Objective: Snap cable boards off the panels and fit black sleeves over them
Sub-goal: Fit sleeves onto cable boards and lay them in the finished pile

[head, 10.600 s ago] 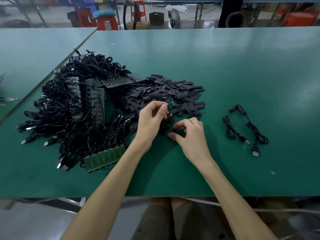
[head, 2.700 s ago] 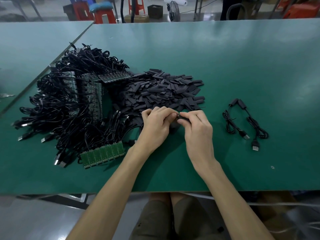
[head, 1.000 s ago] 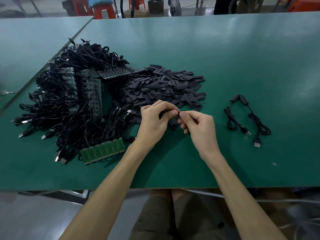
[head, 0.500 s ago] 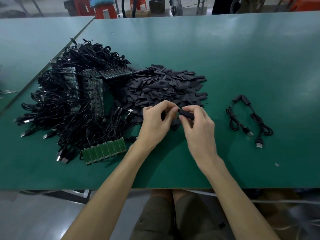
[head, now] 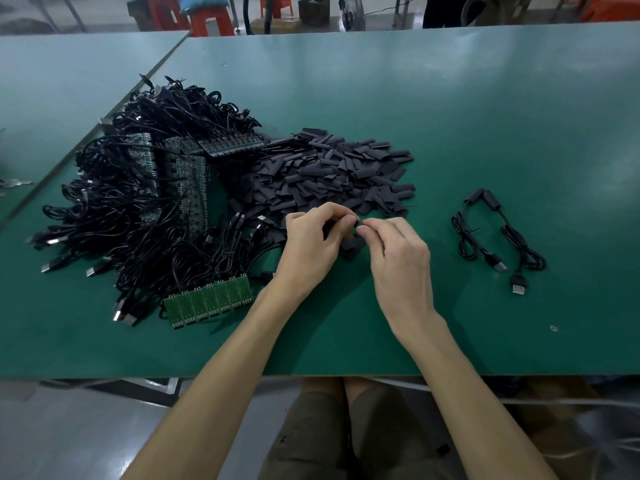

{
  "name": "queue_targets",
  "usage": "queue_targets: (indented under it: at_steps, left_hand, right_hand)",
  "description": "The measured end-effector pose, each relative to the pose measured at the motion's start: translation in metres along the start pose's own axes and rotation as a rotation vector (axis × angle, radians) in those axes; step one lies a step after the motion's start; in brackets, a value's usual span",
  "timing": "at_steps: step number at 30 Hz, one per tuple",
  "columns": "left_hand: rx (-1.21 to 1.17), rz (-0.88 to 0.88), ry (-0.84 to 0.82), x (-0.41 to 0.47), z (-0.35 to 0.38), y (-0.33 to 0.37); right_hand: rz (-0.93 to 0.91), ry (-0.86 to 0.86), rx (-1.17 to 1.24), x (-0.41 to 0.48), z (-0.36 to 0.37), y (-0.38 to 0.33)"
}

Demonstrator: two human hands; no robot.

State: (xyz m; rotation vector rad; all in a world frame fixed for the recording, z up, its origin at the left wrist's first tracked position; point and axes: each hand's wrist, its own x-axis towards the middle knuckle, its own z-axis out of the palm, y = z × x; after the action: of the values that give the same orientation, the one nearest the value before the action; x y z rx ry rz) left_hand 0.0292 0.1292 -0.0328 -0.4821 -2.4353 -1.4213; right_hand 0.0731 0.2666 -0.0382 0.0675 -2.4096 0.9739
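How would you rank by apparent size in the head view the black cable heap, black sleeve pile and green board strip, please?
1. Tangled black cable heap, largest
2. Flat black sleeve pile
3. Green circuit-board strip, smallest

The smooth green worktop (head: pixel 450 116) is showing a matt face, faintly sheened toward its far edge. The heap of flat black sleeves (head: pixel 332 174) is reading as dull, matt plastic. The tangled black cables (head: pixel 138 216) are wearing smooth, slightly glossy jackets. A silvery metal plug shell (head: pixel 518 289) is glinting. The green circuit-board panel (head: pixel 207 301) is showing a lacquered face.
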Motion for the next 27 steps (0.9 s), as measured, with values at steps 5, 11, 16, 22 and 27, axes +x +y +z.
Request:
queue_targets:
  at_steps: [5, 11, 16, 22, 27]
  left_hand:
    - [-0.014, -0.009, -0.044, -0.0003, 0.0003, 0.0018]
    - [0.03, 0.005, -0.049, -0.0005, 0.0002, 0.0015]
    - [0.118, 0.037, -0.029, -0.0016, 0.0035, -0.0024]
    - [0.204, 0.076, 0.025, -0.0023, 0.0045, -0.0045]
    - [0.242, 0.078, 0.015, -0.0012, 0.0043, -0.0047]
  right_hand:
    - [0.064, 0.021, 0.142, 0.0035, -0.0023, 0.0014]
    - [0.148, 0.01, 0.256, 0.0047, -0.0043, 0.0019]
    - [0.248, -0.043, 0.348, 0.0061, -0.0056, 0.0047]
    - [0.304, -0.098, 0.369, 0.0092, -0.0023, 0.0079]
    - [0.239, -0.077, 0.307, 0.007, -0.0008, 0.0072]
